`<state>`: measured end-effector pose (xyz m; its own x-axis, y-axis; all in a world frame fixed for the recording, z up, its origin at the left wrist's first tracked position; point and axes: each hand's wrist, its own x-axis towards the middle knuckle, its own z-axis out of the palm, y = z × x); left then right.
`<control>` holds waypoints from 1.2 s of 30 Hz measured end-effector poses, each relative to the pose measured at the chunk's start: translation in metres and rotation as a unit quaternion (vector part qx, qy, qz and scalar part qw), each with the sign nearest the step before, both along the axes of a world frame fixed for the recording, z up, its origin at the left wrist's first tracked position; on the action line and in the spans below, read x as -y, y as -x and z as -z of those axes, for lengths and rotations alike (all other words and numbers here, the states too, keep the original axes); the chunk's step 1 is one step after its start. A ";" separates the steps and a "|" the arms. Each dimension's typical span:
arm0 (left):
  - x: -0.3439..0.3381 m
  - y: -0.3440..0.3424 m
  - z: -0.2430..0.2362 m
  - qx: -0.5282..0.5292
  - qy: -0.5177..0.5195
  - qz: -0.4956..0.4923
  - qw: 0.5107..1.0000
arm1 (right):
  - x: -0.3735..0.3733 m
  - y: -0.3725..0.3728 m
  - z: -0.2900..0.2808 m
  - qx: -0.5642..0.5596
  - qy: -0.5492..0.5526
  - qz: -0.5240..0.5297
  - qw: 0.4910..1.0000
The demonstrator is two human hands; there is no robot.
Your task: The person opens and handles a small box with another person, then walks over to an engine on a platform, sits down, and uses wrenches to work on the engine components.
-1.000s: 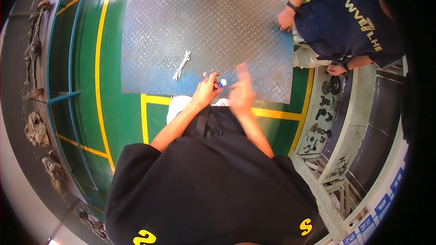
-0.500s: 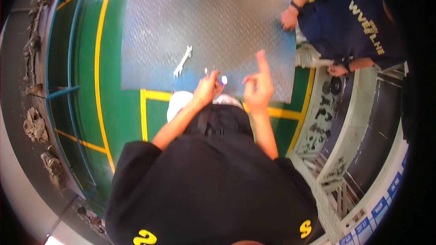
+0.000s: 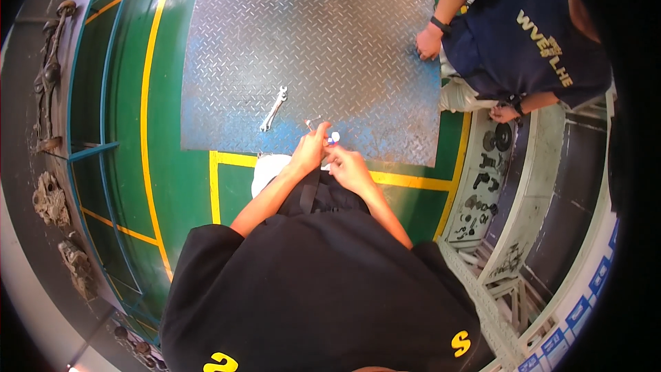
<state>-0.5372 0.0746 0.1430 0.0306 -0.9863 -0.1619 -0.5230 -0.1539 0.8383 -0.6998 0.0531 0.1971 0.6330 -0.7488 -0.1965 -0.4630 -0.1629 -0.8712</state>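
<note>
Your left hand [image 3: 308, 152], centre, is closed, its fingers curled about a small blue-and-white object [image 3: 334, 138] whose pale rounded end shows beyond the fingertips. The object lies between your two hands, over the near edge of the tread-patterned metal plate [image 3: 303, 41] as seen from above. A thin piece with a light tip [image 3: 309, 124] projects on the far side of the same hand; whether it belongs to the object cannot be told. Your right hand [image 3: 350, 167], just beside the left, is partly closed with bent fingers directed at the object; whether it grips or merely touches it cannot be told. A double-ended silver wrench [image 3: 274, 109] lies aslant on the plate, ahead and to the left of your hands. At upper right, a co-worker's hand [image 3: 428, 43] rests at the plate's right edge. Yellow lines [image 3: 145, 107] mark the green floor [image 3: 182, 186].
</note>
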 end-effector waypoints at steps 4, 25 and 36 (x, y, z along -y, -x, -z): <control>-0.006 0.000 -0.024 -0.021 -0.029 0.012 0.999 | 0.026 -0.008 -0.085 0.180 0.200 0.256 0.928; 0.013 0.003 -0.002 0.014 -0.069 0.017 0.997 | 0.016 -0.001 -0.007 0.024 0.060 0.113 0.991; 0.024 0.003 -0.039 0.053 0.048 0.003 0.997 | 0.035 -0.005 0.006 0.015 0.025 0.235 0.972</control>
<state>-0.5401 0.0505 0.1822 0.0375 -0.9974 -0.0619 -0.6101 -0.0720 0.7890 -0.6951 0.0179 0.1912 0.2242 -0.9645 -0.1394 -0.4714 0.0179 -0.8817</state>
